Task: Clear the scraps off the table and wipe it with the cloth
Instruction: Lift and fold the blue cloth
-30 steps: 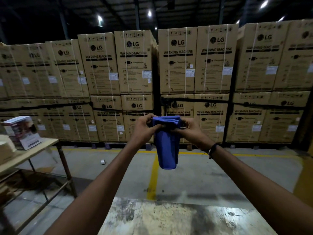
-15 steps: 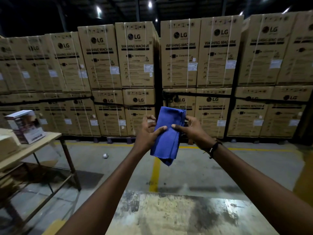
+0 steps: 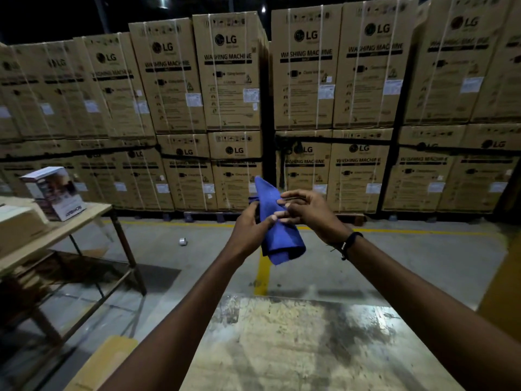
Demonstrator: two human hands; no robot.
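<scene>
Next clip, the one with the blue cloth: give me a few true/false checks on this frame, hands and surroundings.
1. Both hands hold the blue cloth in the air above the floor. True: left hand, right hand.
2. The cloth lies flat on the table. False: it is held up beyond the table's far edge.
3. The right wrist wears a dark band. True.
4. The stacked cartons are marked for televisions. False: they read washing machine.
</scene>
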